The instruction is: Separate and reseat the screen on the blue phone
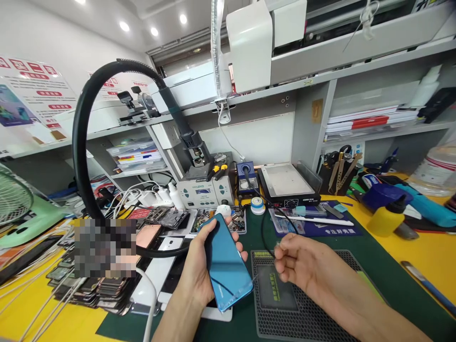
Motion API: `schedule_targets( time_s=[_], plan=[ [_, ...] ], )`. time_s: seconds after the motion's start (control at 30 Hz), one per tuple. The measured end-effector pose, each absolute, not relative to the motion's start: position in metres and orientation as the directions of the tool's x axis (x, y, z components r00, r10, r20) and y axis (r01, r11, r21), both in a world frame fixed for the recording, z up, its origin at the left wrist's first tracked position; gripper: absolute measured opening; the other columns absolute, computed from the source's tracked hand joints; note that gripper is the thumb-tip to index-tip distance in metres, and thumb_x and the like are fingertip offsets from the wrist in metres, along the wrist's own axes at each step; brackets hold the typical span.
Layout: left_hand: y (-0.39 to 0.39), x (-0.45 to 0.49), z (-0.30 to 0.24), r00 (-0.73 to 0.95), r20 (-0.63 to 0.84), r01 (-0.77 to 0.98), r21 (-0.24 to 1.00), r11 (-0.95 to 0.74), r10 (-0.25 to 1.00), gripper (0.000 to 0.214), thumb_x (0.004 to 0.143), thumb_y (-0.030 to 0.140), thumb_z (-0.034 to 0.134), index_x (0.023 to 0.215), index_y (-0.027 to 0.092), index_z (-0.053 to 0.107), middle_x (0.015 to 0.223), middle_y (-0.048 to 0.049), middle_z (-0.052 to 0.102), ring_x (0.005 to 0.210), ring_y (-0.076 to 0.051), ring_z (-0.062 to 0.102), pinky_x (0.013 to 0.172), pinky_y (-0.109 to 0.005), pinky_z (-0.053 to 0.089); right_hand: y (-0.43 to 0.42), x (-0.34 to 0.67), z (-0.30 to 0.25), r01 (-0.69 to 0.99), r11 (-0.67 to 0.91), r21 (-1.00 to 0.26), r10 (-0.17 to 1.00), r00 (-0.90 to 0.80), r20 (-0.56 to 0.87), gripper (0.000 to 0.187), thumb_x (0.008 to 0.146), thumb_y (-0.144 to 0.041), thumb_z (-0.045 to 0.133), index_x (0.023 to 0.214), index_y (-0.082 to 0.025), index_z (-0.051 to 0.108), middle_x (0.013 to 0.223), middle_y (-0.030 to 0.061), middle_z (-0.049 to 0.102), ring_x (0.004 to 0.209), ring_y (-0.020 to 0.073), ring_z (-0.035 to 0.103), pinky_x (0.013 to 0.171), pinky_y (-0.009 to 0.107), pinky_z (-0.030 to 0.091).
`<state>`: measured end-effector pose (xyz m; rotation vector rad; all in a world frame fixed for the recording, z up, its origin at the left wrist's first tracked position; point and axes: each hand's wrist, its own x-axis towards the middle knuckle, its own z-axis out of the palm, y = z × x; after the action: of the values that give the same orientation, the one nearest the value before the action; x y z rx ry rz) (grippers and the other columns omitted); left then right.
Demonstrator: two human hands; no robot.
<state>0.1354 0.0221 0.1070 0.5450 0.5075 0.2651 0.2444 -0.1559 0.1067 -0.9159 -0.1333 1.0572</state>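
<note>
Small round recessed ceiling lights (124, 26) glow over a white wall (64, 38) hung with red-and-white printed posters (42, 90) (text too small to read). Grey metal shelving (309, 123) rises in tiers behind the yellow workbench top (431, 251).

left hand (195, 270) grips a blue phone (226, 263); right hand (302, 263) pinches a thin black cable (265, 228) beside it.

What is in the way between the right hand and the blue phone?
Nothing visible: the gap is open. The left hand holds the blue phone; the right hand pinches a thin black cable.
</note>
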Motion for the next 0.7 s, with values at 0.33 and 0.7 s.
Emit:
schedule_targets(
  time_s=[0.33, 0.7],
  plan=[
    [0.022, 0.135, 0.111, 0.819, -0.415, -0.131, 0.540, 0.832, 0.398, 0.030, 0.087, 0.045, 0.066, 0.086, 0.015, 0.065, 0.066, -0.0016, 0.065, 0.054, -0.015, 0.065, 0.055, -0.028, 0.057, -0.157, 0.255, 0.103, -0.667, 0.181, -0.723, 0.743, 0.574, -0.344, 0.015, 0.082, -0.019, 0.061, 0.068, -0.018, 0.056, 0.067, 0.0005, 0.057, 0.056, 0.0120, 0.049, 0.052, 0.024, 0.044],
    [0.016, 0.143, 0.105, 0.878, -0.372, -0.079, 0.511, 0.856, 0.302, 0.061, 0.087, 0.067, 0.050, 0.094, 0.009, 0.066, 0.064, -0.0033, 0.059, 0.030, -0.004, 0.034, 0.026, -0.016, 0.023, -0.148, 0.201, 0.098, 0.371, -0.101, -0.923, 0.957, 0.290, 0.012, 0.016, 0.082, -0.026, 0.068, 0.095, -0.024, 0.078, 0.081, 0.0010, 0.053, 0.069, 0.0144, 0.054, 0.064, 0.026, 0.042]
  ],
)
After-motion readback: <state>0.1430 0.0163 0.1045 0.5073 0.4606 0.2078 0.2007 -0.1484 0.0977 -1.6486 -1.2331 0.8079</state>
